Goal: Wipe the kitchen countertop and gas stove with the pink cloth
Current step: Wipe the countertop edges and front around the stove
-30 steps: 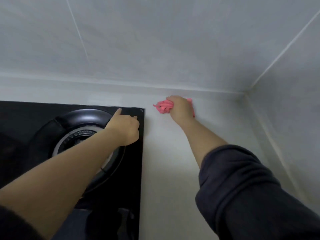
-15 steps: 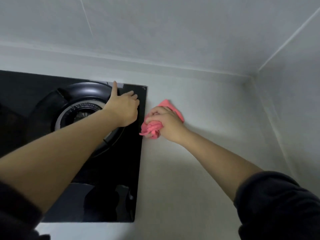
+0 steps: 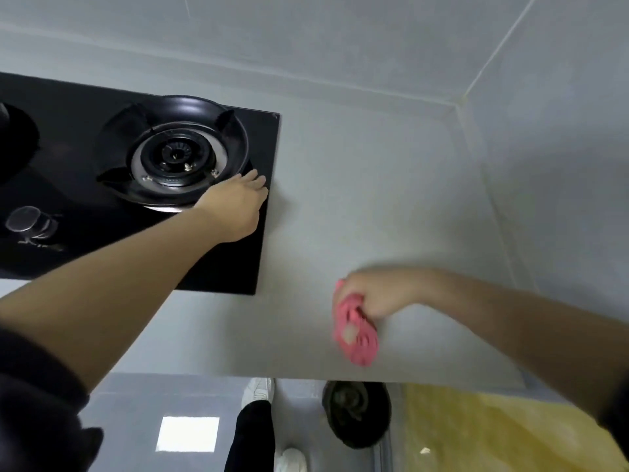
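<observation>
**1 cloth, 2 hands, 1 stove**

1 black glass gas stove (image 3: 78,97) is set into the pale grey tabletop (image 3: 374,199). On it, 1 round burner (image 3: 177,155) with its black pan-support ring shows whole. A 2nd burner (image 3: 13,144) is cut off at the left edge, and 1 silver round knob (image 3: 25,219) sits near the stove's front.

The left hand (image 3: 235,206) lies palm down on the stove's right margin. Its fingers are straight and together, touching the glass just beside the burner ring and holding nothing. The right hand (image 3: 371,298), blurred, is curled round 1 bunched pink cloth (image 3: 355,330). The cloth spills out of the fist on the tabletop near its front edge, well apart from the stove's front right corner. Both forearms are bare, with dark sleeves pushed up.

Past the tabletop's edge, on the grey floor (image 3: 136,403), are 2 white shoes (image 3: 260,390) and 1 dark round bucket (image 3: 357,413). What the bucket holds is dark and too unclear to name.
</observation>
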Demonstrator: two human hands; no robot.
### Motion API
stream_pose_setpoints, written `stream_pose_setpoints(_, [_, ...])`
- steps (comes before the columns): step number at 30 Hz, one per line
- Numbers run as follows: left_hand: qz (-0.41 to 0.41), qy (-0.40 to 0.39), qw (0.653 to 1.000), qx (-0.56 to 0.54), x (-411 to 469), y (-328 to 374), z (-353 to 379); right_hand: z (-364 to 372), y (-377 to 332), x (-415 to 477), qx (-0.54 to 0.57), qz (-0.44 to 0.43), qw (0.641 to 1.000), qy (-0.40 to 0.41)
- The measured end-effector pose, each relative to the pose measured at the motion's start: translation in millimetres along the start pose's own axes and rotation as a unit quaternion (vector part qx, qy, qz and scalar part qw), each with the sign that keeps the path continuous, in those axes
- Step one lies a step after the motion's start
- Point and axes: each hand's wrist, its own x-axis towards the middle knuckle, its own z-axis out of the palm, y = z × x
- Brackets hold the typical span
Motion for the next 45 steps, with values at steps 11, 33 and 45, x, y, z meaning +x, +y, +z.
stream_pose_setpoints(11, [-0.001, -0.032, 0.999, 0.012, -93, -16, 16, 29, -21, 73, -0.050, 0.007, 0.927, 0.372])
stream_pose_setpoints(33, [-0.177, -0.048, 0.967, -0.176, -200, -55, 45, 89, -57, 24, 0.005, -0.017, 0.984, 0.176])
stream_pose_setpoints(45, [-0.097, -0.001, 0.974, -0.205, -179, -30, 47, 39, -76, 65, 0.057, 0.117, 0.921, 0.368])
